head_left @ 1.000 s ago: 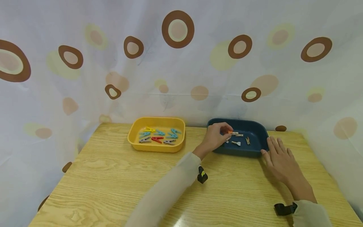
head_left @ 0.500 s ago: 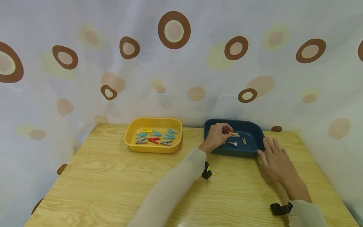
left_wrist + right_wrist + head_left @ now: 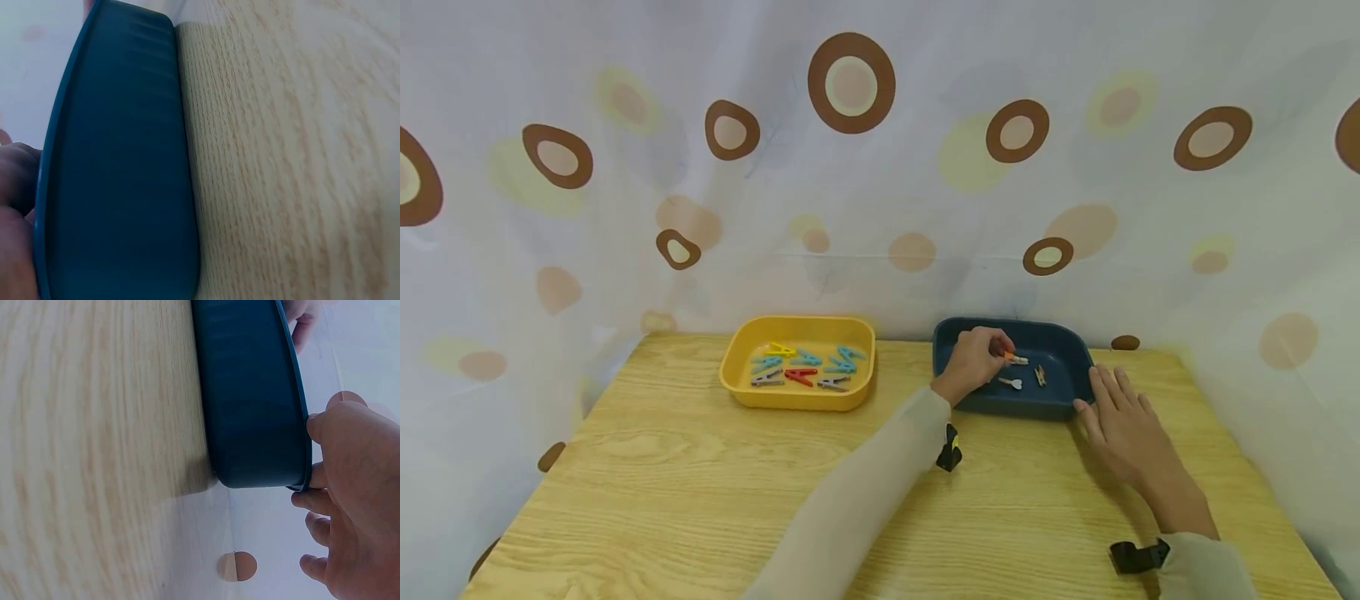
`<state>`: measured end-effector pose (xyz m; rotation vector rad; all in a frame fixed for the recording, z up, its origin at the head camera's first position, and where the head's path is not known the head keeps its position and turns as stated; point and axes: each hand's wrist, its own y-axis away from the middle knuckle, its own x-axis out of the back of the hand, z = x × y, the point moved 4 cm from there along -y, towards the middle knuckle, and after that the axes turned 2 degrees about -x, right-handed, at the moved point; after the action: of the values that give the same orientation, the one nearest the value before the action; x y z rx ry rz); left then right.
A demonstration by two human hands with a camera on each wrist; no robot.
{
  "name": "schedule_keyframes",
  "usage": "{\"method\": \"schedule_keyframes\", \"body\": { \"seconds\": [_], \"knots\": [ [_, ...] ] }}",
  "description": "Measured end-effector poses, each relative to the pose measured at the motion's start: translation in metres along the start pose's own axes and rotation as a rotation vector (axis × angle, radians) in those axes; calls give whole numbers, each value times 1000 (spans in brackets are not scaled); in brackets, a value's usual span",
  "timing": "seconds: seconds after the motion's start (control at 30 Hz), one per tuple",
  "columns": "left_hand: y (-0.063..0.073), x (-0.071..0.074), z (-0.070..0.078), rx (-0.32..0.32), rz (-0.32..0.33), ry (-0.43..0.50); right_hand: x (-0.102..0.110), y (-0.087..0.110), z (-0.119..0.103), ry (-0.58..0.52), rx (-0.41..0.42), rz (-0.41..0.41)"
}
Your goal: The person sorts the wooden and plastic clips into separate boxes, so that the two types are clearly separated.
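Over the dark blue tray, my left hand reaches in from the front left. Thumb and fingers pinch a small clothespin with an orange part; the fingers hide some of it. Beside it in the tray lie a pale clothespin, one with a white heart and a plain wooden one. My right hand rests against the tray's right end, fingers fairly straight; in the right wrist view its fingertips touch the rim. The left wrist view shows mainly the tray's outer wall.
To the left stands a yellow tray holding several larger plastic clothespins, including a red one and a yellow one. Both trays sit at the back of the wooden table, close to a patterned curtain.
The head view has shifted slightly, so everything sits a little further left. My left hand has moved slightly rightward relative to the blue tray, still with the orange clothespin. The right hand stays at the rim.
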<state>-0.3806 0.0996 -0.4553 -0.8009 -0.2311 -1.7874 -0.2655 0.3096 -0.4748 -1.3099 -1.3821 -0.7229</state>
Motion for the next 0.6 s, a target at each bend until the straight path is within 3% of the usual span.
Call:
{"method": "schedule_keyframes", "body": {
  "seconds": [0.3,0.6],
  "knots": [
    [0,0,-8,1,-67,3,-6,2,-3,-22,-17,-8],
    [3,14,-4,-32,-42,6,1,1,-3,-17,-10,-3]
  ]
}}
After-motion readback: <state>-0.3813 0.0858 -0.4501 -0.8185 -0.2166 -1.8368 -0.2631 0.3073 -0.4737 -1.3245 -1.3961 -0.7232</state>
